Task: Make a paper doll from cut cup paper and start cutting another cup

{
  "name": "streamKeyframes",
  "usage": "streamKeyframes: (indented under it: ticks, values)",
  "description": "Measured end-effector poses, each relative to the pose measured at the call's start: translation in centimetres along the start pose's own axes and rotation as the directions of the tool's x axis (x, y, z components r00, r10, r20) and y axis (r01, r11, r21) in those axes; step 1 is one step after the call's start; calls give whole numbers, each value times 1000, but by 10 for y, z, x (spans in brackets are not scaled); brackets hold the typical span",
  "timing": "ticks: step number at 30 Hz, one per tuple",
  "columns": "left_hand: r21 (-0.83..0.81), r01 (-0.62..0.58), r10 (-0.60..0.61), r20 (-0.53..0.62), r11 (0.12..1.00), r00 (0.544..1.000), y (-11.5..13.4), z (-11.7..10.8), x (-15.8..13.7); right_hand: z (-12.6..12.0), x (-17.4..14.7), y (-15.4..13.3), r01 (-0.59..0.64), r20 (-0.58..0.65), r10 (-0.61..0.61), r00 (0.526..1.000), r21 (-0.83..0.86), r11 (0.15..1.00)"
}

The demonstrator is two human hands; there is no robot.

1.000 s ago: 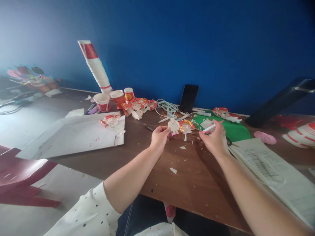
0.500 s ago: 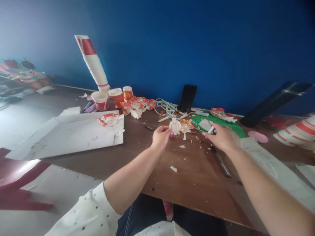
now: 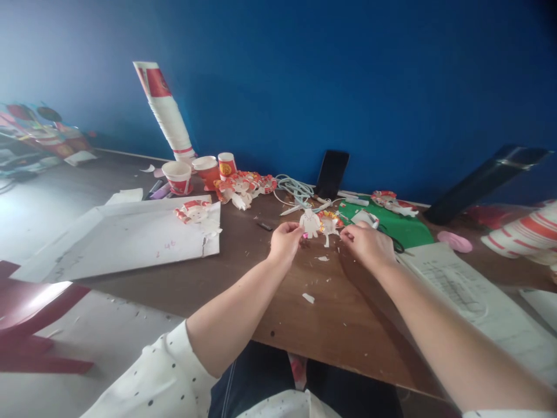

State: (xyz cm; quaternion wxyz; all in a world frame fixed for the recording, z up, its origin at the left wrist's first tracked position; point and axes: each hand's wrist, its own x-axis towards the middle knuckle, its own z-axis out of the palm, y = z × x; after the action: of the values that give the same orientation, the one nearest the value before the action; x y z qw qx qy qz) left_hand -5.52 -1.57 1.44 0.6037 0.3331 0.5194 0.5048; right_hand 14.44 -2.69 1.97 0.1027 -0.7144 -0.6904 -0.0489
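A small white paper cutout (image 3: 310, 224), shaped like a figure with drawn lines, is pinched upright between the thumb and fingers of my left hand (image 3: 285, 241). A spot of pink shows near the fingertips. To its right, my right hand (image 3: 368, 241) is closed around a thin white pen-like stick (image 3: 375, 221); only its upper end shows above the hand, and its tip cannot be made out. Just behind the cutout lies a torn paper-cup piece (image 3: 331, 222) with a red and yellow rim. Paper scraps (image 3: 308, 298) are scattered on the brown table (image 3: 313, 331).
Green paper (image 3: 409, 231) lies behind my right hand, and a black phone (image 3: 333, 174) leans on the wall. White cable (image 3: 296, 187), paper cups (image 3: 177, 177) and cut cup pieces (image 3: 243, 187) stand farther back. White cardboard (image 3: 130, 238) is at left, printed sheets (image 3: 470, 290) at right.
My right hand has moved left, closer to the cutout, and its fingers are drawn in more. The left hand and the cutout have stayed nearly still.
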Motion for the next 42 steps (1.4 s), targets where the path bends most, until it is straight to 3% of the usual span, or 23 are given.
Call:
streamKeyframes:
  ticks: [3, 5, 6, 8, 9, 11, 13, 16, 20, 24, 31, 36, 42]
  values:
    - [4, -11, 11, 9, 1000, 1000, 0, 0, 0, -8, -4, 9, 2, -127, 8, 992, 75, 997]
    - [10, -6, 6, 20, 1000, 1000, 0, 0, -1, -18, 1, 21, -80, -253, 110, 961, 126, 989]
    - [11, -3, 3, 22, 1000, 1000, 0, 0, -1, -24, 5, 28, -143, -307, 190, 933, 169, 975]
    - [13, -2, 2, 24, 1000, 1000, 0, 1, -2, -34, 16, 41, -284, -431, 378, 819, 268, 921]
    - [15, -7, 6, 22, 1000, 1000, 1, 1, -2, -37, 21, 45, -346, -415, 452, 790, 306, 887]
    - [22, -12, 12, 12, 1000, 1000, 1, 1, -2, -38, 28, 47, -362, -250, 453, 856, 334, 870]
    - [33, -4, 4, 5, 999, 1000, 1, 1, -2, -30, 33, 42, -305, -33, 339, 940, 363, 881]
    - [30, -3, 3, 7, 1000, 1000, 0, 1, -1, -10, 39, 29, -226, 120, 193, 974, 418, 880]
    - [4, -19, 19, 6, 1000, 1000, 0, 1, 1, 13, 54, 16, -161, 146, 114, 983, 372, 914]
    - [10, -17, 17, -7, 1000, 1000, 1, 1, 2, 20, 62, 5, -187, 170, 136, 976, 339, 922]
    - [3, 11, -11, -27, 1000, 1000, 4, 0, 4, 20, 44, -8, -166, 57, 157, 986, 433, 886]
    - [-40, 20, -21, -33, 999, 999, 4, 0, 4, 22, 33, -12, -195, -28, 281, 959, 655, 730]
    - [-75, -15, 12, -47, 997, 999, 4, -2, 8, 17, 28, -15, -303, 84, 401, 912, 798, 522]
